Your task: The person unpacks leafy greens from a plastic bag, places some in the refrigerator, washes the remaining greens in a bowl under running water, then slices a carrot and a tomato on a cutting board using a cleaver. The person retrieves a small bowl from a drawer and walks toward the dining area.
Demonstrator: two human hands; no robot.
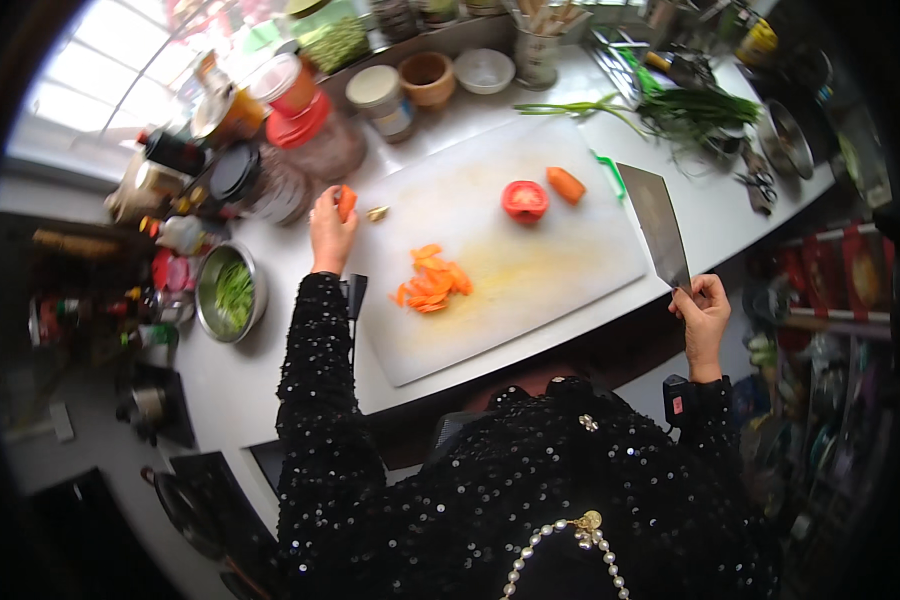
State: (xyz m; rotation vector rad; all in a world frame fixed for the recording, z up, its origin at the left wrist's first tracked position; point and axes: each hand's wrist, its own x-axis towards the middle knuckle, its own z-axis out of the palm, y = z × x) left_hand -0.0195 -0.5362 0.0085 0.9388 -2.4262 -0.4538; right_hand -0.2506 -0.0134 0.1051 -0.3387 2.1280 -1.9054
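Note:
My left hand (333, 231) holds a piece of carrot (347, 202) near the left edge of the white cutting board (487, 157). Beside it on the board lies a small yellowish piece, perhaps ginger (377, 214). Sliced carrot (431, 281) is heaped on the board's left half. A cut tomato (525, 201), its cut face showing, and a larger carrot piece (565, 185) lie toward the upper right. Off the board's right side, my right hand (701, 311) grips a cleaver (656, 225), its broad blade pointing away from me.
A metal bowl of shredded greens (261, 300) stands at left. Jars (382, 105), a brown pot (426, 79) and a white bowl (484, 71) line the back. Green onions (697, 112), scissors (757, 184) and a metal bowl (786, 139) are at right.

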